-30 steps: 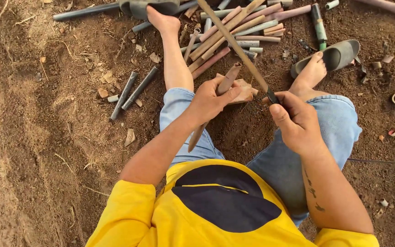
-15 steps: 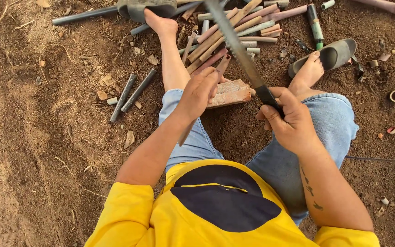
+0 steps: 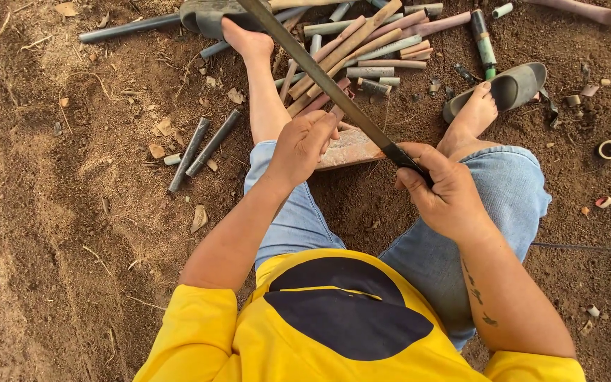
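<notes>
I sit on bare soil with both legs stretched out. My right hand (image 3: 443,191) grips the dark handle of a long flat blade (image 3: 319,74), which slants up and away to the top edge. My left hand (image 3: 305,145) is closed around a short cane piece (image 3: 336,113) set against a reddish brick (image 3: 353,150) between my legs. The fingers hide most of the piece. The blade passes just above and to the right of that hand. Beyond the brick lies a pile of cut cane and tube lengths (image 3: 369,53).
A grey sandal (image 3: 514,85) is at my right foot and another sandal (image 3: 210,14) at my left foot. Two dark tubes (image 3: 203,148) lie on the soil to the left. A green-banded tube (image 3: 484,46), a small tape ring (image 3: 609,149) and scattered chips lie on the right.
My left hand has shifted the cane piece up onto the brick, so its lower end no longer shows along my thigh. The blade has swung slightly, with the right hand nearly in place.
</notes>
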